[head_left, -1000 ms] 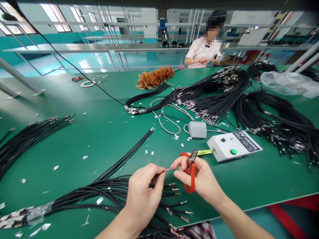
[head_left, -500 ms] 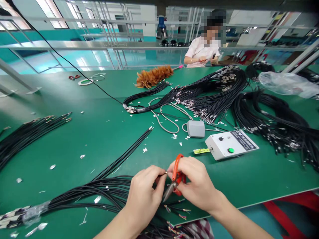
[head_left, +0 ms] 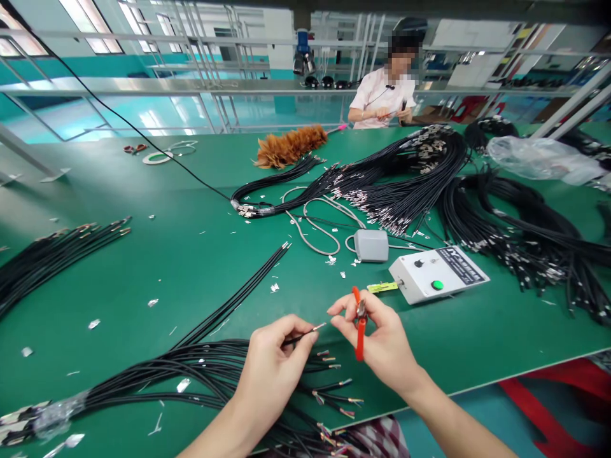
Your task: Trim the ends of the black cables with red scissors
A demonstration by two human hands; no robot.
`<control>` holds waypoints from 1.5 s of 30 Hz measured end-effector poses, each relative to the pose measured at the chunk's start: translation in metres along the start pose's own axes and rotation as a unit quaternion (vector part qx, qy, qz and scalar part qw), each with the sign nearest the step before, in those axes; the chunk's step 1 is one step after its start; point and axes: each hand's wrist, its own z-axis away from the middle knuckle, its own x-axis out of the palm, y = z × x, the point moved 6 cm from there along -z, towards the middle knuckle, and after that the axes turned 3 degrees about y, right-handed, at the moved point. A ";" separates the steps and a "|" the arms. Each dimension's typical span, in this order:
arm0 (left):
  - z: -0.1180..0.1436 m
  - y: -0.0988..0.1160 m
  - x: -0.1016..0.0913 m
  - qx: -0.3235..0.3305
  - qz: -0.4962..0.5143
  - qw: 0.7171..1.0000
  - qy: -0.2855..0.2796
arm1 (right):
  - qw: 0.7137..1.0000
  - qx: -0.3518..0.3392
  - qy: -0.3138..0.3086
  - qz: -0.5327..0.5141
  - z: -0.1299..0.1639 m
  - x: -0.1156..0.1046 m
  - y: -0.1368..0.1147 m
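Lower centre: left hand (head_left: pixel 277 362) pinching black wire (head_left: pixel 300 335); right hand (head_left: pixel 379 340) gripping red snips (head_left: pixel 359 331), now lifted clear of wire tip—cut apparently finished.

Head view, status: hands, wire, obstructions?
Left hand pinches black wire, stripped tip out. Right hand grips red snips, apart from tip. Gap between them clear.

Beside the one white control box (head_left: pixel 438 274) there lay one grey pedal (head_left: pixel 371 245) and one yellow tag (head_left: pixel 382 287). Beyond the box sat one feather duster (head_left: pixel 289 146) and one co-worker (head_left: pixel 382 98). Left of the box, two hands worked: the left hand (head_left: pixel 274 369) pinched one wire (head_left: pixel 302 334), the right hand (head_left: pixel 382 343) gripped one pair of red snips (head_left: pixel 359 321). Cable bundles were too tangled to count.
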 end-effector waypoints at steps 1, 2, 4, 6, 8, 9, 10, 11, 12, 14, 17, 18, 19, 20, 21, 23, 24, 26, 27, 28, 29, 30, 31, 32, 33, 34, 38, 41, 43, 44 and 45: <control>0.000 0.000 0.000 0.004 -0.009 1.000 -0.001 | 1.000 -0.011 -0.009 0.011 0.001 0.001 0.000; 0.001 0.000 0.001 0.009 -0.020 1.000 -0.004 | 0.999 -0.033 -0.021 0.030 0.002 0.002 -0.003; 0.002 -0.001 0.002 0.019 -0.049 0.999 -0.011 | 0.990 -0.099 -0.046 0.086 0.004 0.005 -0.010; 0.003 -0.001 0.004 0.029 -0.079 0.996 -0.018 | 0.973 -0.167 -0.070 0.145 0.006 0.010 -0.018; 0.004 0.000 0.006 0.036 -0.105 0.994 -0.027 | 0.955 -0.216 -0.085 0.187 0.007 0.014 -0.025; 0.004 0.001 0.006 0.037 -0.112 0.993 -0.031 | 0.949 -0.230 -0.091 0.197 0.008 0.016 -0.028; 0.003 0.001 0.007 0.036 -0.113 0.992 -0.035 | 0.946 -0.236 -0.097 0.198 0.008 0.017 -0.029; 0.003 0.001 0.008 0.032 -0.110 0.993 -0.039 | 0.948 -0.234 -0.103 0.188 0.009 0.019 -0.030; 0.003 0.000 0.008 0.027 -0.101 0.994 -0.042 | 0.955 -0.221 -0.105 0.167 0.008 0.019 -0.030; 0.002 -0.001 0.007 0.014 -0.069 0.997 -0.036 | 0.979 -0.163 -0.081 0.095 0.006 0.015 -0.025; 0.000 -0.002 0.002 -0.007 -0.012 1.000 -0.016 | 1.000 -0.014 -0.004 -0.026 0.001 0.004 -0.005; 0.000 -0.001 0.001 -0.013 0.003 1.000 -0.013 | 0.998 0.032 0.008 -0.058 0.001 0.003 0.003; -0.001 -0.001 0.000 -0.018 0.014 1.000 -0.012 | 0.994 0.067 0.009 -0.085 0.001 0.005 0.009; -0.001 -0.001 0.000 -0.020 0.021 0.999 -0.013 | 0.990 0.090 0.001 -0.108 0.002 0.007 0.013; -0.001 0.000 0.000 -0.020 0.026 0.999 -0.012 | 0.987 0.100 -0.006 -0.128 0.003 0.011 0.016; 0.000 0.000 -0.001 -0.016 0.028 0.999 -0.011 | 0.982 0.100 -0.008 -0.161 0.004 0.016 0.017; 0.001 -0.001 0.000 -0.013 0.025 1.000 -0.011 | 0.980 0.099 -0.004 -0.173 0.004 0.019 0.017; 0.002 0.000 0.000 0.002 0.012 1.000 -0.012 | 0.973 0.109 0.008 -0.202 0.004 0.022 0.018; 0.003 0.001 0.000 0.017 0.002 1.000 -0.009 | 0.967 0.123 0.012 -0.221 0.004 0.024 0.018; 0.004 0.003 -0.001 0.038 -0.009 0.999 -0.003 | 0.959 0.141 0.013 -0.243 0.004 0.025 0.019; 0.004 0.006 -0.001 0.064 -0.018 0.998 0.002 | 0.950 0.160 0.012 -0.268 0.004 0.027 0.021; 0.005 0.010 -0.001 0.091 -0.024 0.996 0.006 | 0.939 0.181 0.013 -0.293 0.005 0.028 0.022; 0.005 0.013 0.000 0.116 -0.026 0.993 0.011 | 0.927 0.201 0.013 -0.316 0.005 0.029 0.024; 0.005 0.016 0.000 0.138 -0.023 0.990 0.017 | 0.917 0.220 0.016 -0.332 0.006 0.030 0.025; 0.006 0.018 0.000 0.155 -0.016 0.988 0.024 | 0.908 0.236 0.019 -0.345 0.007 0.031 0.027; 0.006 0.019 0.000 0.168 -0.006 0.985 0.037 | 0.902 0.249 0.024 -0.352 0.008 0.032 0.028; 0.006 0.018 -0.002 0.173 0.026 0.982 0.077 | 0.889 0.274 0.035 -0.365 0.011 0.034 0.029; 0.005 0.013 0.000 0.126 0.031 0.990 0.062 | 0.885 0.277 0.039 -0.373 0.010 0.035 0.026; 0.004 0.011 0.000 0.107 0.033 0.992 0.056 | 0.886 0.274 0.042 -0.372 0.009 0.035 0.023; 0.004 0.011 0.000 0.103 0.034 0.992 0.057 | 0.888 0.271 0.045 -0.369 0.009 0.035 0.023; 0.004 0.011 0.000 0.100 0.036 0.993 0.059 | 0.890 0.268 0.047 -0.365 0.008 0.035 0.022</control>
